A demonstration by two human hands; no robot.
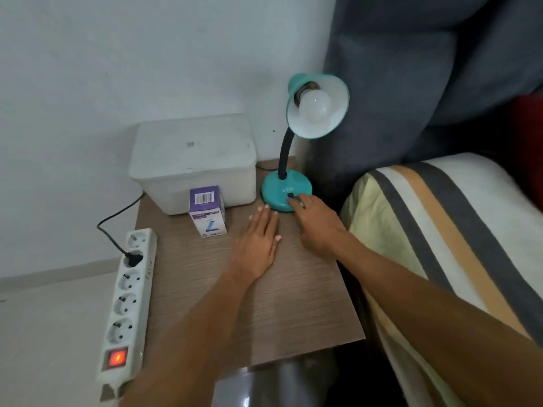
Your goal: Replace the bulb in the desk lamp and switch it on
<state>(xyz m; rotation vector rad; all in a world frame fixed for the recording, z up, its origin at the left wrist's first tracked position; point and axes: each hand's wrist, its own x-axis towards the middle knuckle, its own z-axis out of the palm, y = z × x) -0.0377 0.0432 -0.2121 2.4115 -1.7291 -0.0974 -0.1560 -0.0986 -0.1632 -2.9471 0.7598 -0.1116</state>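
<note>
Bulb [315,108] is seated in the teal desk lamp's [296,136] shade, unlit. Lamp stands at the tabletop's [293,304] back right corner. Right hand [316,223] empty, fingertips on the rocker switch [291,196] on the lamp base. Left hand [258,245] lies flat and open on the tabletop just beside the base, holding nothing. Bulb box [207,211] stands near the white bin [192,163]. Power strip [129,304] has the cord plugged in, its red switch glowing. Looks like the swap is done; only switching on is left.
</note>
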